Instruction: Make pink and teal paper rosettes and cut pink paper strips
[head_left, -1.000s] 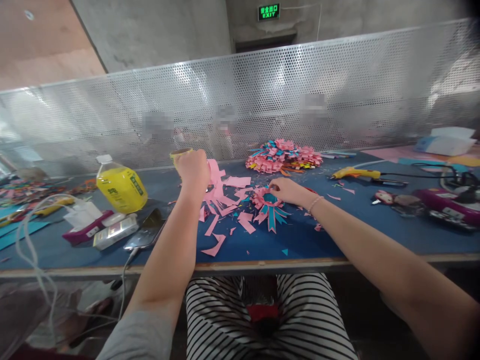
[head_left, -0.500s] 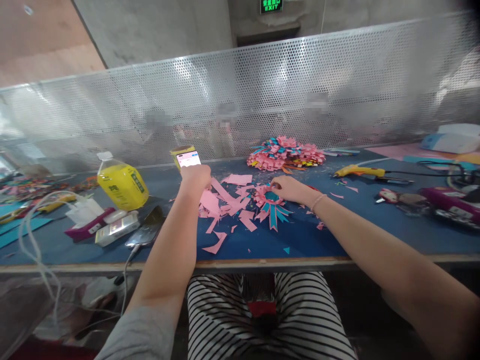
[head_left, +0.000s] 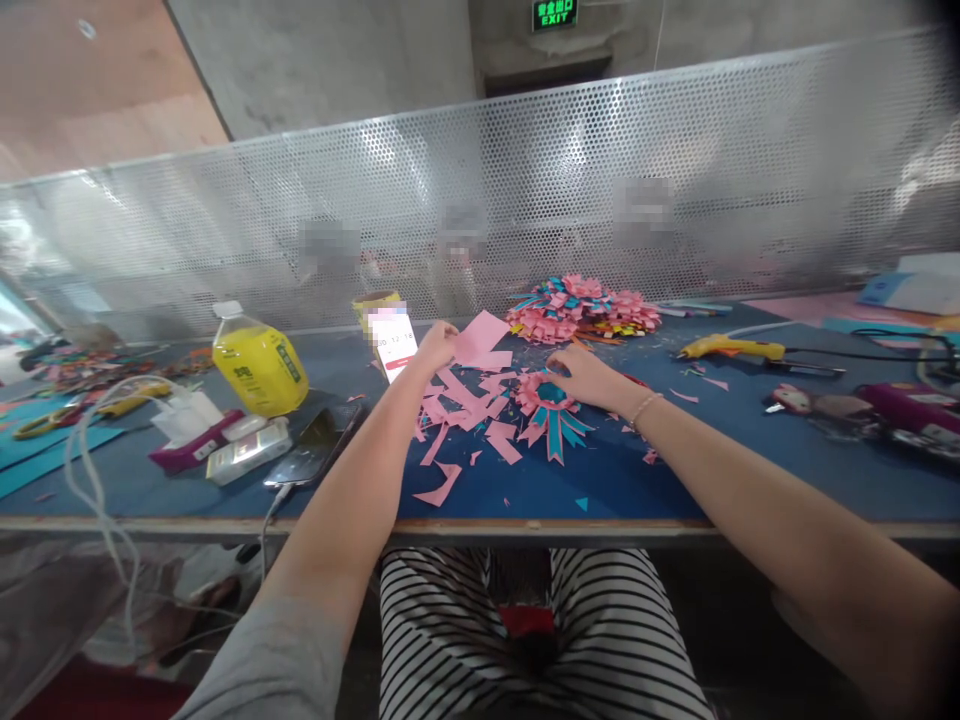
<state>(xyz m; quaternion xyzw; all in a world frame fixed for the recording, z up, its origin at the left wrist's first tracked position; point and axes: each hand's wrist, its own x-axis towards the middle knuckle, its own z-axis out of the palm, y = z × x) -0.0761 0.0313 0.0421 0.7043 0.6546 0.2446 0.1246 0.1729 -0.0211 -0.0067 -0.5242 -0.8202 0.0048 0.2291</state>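
My left hand [head_left: 437, 347] is closed in a pinch on the edge of a pink paper piece [head_left: 484, 336], above a heap of pink paper scraps [head_left: 461, 402]. My right hand [head_left: 576, 374] has its thumb and fingers curled at the upper edge of a pink and blue paper rosette [head_left: 555, 428], whose blue-centred ribbon tails point toward me. The fingertips partly cover the rosette's rim. Just left of my left hand a phone [head_left: 393, 346] with a lit screen leans against a yellow object [head_left: 367, 306].
Finished-looking rosettes [head_left: 577, 310] are piled behind my right hand. A yellow glue gun [head_left: 731, 347] with a cord lies to the right. Leftward stand a bottle of yellow liquid [head_left: 262, 365], a tissue pack [head_left: 191, 430] and a dark phone [head_left: 311, 450] on a cable. A perforated metal screen [head_left: 540, 190] closes the back.
My left hand has moved from in front of the lit phone to the right and now holds a pink paper piece. My right hand stays at the rosette. The view has shifted slightly.
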